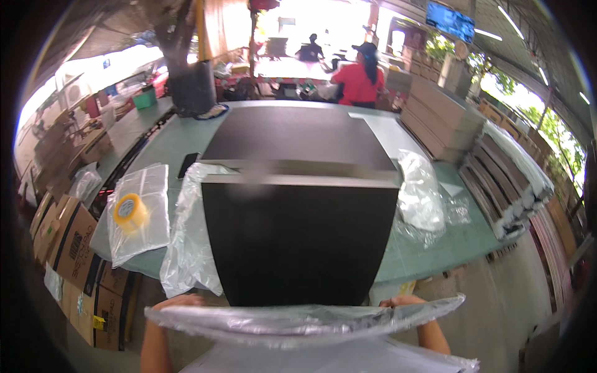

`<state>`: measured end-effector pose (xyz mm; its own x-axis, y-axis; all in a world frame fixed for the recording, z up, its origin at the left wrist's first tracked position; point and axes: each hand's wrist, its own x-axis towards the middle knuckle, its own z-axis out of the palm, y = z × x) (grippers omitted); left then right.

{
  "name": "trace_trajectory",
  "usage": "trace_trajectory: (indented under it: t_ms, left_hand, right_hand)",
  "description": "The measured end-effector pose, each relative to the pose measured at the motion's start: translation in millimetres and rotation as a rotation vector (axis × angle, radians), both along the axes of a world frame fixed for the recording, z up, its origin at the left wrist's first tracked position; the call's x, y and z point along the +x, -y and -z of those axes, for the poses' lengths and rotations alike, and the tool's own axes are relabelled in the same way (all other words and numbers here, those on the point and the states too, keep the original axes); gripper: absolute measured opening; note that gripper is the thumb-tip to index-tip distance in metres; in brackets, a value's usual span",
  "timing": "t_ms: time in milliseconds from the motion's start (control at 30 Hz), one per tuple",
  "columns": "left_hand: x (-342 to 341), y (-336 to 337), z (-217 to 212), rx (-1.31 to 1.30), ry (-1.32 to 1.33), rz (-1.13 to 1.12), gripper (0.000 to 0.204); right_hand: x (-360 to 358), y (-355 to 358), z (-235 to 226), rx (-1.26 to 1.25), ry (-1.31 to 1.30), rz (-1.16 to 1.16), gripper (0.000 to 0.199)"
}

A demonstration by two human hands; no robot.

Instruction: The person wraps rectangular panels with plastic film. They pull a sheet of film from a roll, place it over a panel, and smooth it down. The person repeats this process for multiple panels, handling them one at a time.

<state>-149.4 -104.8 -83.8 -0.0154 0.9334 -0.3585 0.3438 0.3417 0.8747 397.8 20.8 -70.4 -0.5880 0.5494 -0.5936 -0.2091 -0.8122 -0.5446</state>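
My left hand [180, 301] grips the left side of a clear plastic bag [298, 326], its fingers curled at the edge. On the other side my right hand [401, 301] is closed on the same bag, which stretches wide between the two. Just beyond the bag a large black board [298, 242] slopes down over the near edge of the table. Its lower end goes out of sight behind the plastic. Behind it lies a dark-topped stack of boards [292, 133] with a pale edge. Parts of both hands are covered by the bag.
The green table [404, 261] carries clear plastic bags [186, 248], a yellow tape roll [129, 213], a black phone [188, 165] and crumpled plastic [420, 193]. Board stacks [441, 121] stand right, cardboard boxes [78, 248] left. A person in red [360, 84] is at the back.
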Motion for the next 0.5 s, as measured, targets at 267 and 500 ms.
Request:
trace_trajectory:
  t_ms: [267, 500]
  left_hand:
    - [90.3, 23.0, -167.7, 0.12, 0.279, 1.004, 0.043]
    - [81.3, 38.9, -94.3, -0.248, 0.651, -0.088, 0.022]
  right_hand:
    - [-6.4, 8.1, -65.3, 0.43, 0.13, -0.77, 0.023]
    - [-19.3, -8.8, 11.1, 0.135, 0.292, -0.432, 0.015]
